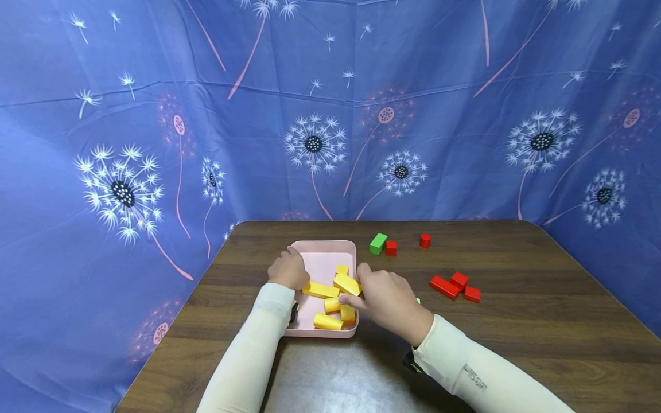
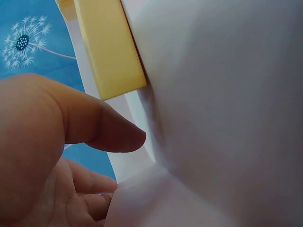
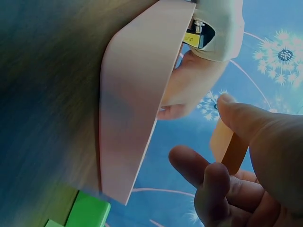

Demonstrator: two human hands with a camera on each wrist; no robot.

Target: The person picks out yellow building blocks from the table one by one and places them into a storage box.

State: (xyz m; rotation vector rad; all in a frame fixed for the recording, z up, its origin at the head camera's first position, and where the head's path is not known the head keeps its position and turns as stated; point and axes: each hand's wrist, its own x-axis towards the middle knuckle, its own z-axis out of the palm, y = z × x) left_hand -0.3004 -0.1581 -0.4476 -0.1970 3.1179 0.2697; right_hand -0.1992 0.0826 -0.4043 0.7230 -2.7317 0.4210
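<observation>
A pink tray (image 1: pixel 324 261) holds several yellow pieces. At its left side, my left hand (image 1: pixel 290 269) grips the wall, the thumb (image 2: pixel 118 130) on the inner side and fingers outside. Close to that thumb is the end of a long yellow block (image 2: pixel 111 52). My right hand (image 1: pixel 389 295) is over the tray's right wall and pinches a yellow block (image 1: pixel 347 284) between thumb and fingers; the same block shows in the right wrist view (image 3: pixel 228 147). Below it in the tray lie yellow cylinders (image 1: pixel 328 322) and a yellow cube (image 1: pixel 348 314).
Behind and right of the tray stand a green block (image 1: pixel 378 244), a red cube (image 1: pixel 391 248) and a red cylinder (image 1: pixel 425 240). Several red blocks (image 1: pixel 445 287) lie farther right on the wooden table (image 1: pixel 542 321). Another green piece is mostly hidden behind my right hand. A blue patterned cloth (image 1: pixel 258 143) hangs behind.
</observation>
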